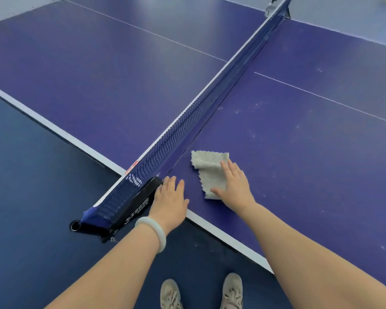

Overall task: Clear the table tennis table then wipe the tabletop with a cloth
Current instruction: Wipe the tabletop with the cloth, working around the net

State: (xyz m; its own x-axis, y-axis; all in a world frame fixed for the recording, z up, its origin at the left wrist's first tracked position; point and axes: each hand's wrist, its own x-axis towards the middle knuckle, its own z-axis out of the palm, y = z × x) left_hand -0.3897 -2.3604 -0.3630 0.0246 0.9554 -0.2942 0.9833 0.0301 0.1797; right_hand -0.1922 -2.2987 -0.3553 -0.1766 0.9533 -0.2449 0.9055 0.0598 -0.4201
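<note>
- The one grey-beige cloth lay folded on the purple counter, near your edge and just beside the net.
- Your right hand pressed flat on the cloth, fingers straight and thumb at its lower edge. It pinched nothing.
- Your left hand rested spread on the counter's edge, fingertips touching the black net clamp. It held nothing.
- By my reading you were in the wiping step, working the near corner of the right half.
- Pale scuff marks speckled that half, well beyond the cloth. The next move likely called for pushing the cloth outward along the net under even palm pressure, so it would not bunch.
- The count: one cloth, two hands, one net, one near clamp, one white bracelet on your left wrist, and two shoes on the dark floor.
</note>
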